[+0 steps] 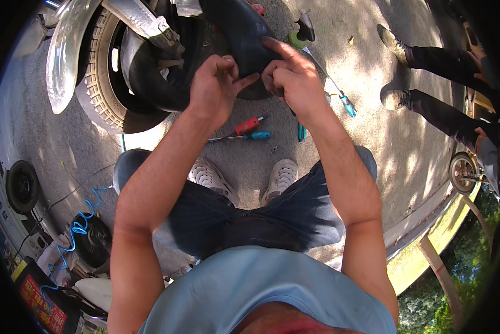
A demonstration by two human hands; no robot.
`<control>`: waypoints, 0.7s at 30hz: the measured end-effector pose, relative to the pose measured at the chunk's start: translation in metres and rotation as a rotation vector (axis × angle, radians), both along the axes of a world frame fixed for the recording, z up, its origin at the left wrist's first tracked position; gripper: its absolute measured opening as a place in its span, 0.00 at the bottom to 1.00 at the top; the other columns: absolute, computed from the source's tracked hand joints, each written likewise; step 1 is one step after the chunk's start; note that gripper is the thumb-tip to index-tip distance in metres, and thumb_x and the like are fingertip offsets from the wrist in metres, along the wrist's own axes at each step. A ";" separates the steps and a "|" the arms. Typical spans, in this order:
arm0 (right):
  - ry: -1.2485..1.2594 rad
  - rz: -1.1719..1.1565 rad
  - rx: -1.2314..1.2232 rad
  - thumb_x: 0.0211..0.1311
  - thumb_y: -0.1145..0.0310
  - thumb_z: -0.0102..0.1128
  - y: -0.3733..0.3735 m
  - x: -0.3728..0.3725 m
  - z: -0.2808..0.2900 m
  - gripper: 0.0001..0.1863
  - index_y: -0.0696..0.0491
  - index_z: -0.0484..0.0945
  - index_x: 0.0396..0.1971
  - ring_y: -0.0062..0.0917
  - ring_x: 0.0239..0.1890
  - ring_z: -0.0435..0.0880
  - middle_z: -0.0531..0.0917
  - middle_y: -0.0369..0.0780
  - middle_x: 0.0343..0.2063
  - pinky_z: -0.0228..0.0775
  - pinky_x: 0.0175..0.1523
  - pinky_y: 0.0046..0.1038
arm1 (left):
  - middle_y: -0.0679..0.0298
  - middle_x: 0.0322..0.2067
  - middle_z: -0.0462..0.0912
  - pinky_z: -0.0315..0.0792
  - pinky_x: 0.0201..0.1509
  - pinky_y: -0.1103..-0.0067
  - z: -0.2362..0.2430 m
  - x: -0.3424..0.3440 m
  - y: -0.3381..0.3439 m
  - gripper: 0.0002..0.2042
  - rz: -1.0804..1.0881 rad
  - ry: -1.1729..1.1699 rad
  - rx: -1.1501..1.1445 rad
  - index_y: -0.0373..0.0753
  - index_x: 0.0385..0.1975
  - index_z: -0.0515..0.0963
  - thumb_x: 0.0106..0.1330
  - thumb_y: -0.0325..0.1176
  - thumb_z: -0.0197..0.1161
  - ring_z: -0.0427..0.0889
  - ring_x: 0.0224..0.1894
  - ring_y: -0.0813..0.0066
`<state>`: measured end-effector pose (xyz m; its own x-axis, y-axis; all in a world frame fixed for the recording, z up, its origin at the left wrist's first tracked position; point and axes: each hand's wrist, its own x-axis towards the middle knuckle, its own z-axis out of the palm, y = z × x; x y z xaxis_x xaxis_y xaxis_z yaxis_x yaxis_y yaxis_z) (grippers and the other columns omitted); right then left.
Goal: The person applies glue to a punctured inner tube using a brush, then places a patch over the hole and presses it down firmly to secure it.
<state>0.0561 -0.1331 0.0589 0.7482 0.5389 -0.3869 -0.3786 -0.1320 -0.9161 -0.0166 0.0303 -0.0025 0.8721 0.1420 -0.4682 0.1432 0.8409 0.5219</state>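
Note:
Both hands are at a black rubber inner tube (239, 28) beside a wheel with a tan-treaded tire (97, 86). My left hand (216, 89) has curled fingers, with one digit reaching across the tube; anything inside is hidden. My right hand (294, 83) lays its index finger on the tube while its other fingers are bent, their tips partly hidden. Below them lie a red-handled tool (250, 125) and a teal-handled tool (255, 135). A long screwdriver (347, 106) and a green spray bottle (296, 39) are to the right.
A person's dark-trousered legs (439, 61) and shoes are at the right, near a small wheel (461, 172). At left are a coiled blue hose (78, 227), another tire (22, 186) and assorted gear. A curb (411, 250) borders plants at lower right.

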 end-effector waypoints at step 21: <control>-0.894 -0.301 0.054 0.63 0.83 0.41 0.001 0.011 -0.018 0.17 0.59 0.74 0.49 0.14 0.27 0.70 0.77 0.34 0.29 0.63 0.35 0.16 | 0.61 0.48 0.76 0.65 0.68 0.64 -0.013 -0.003 -0.015 0.23 -0.257 -0.356 0.900 0.37 0.44 0.75 0.79 0.54 0.45 0.74 0.56 0.71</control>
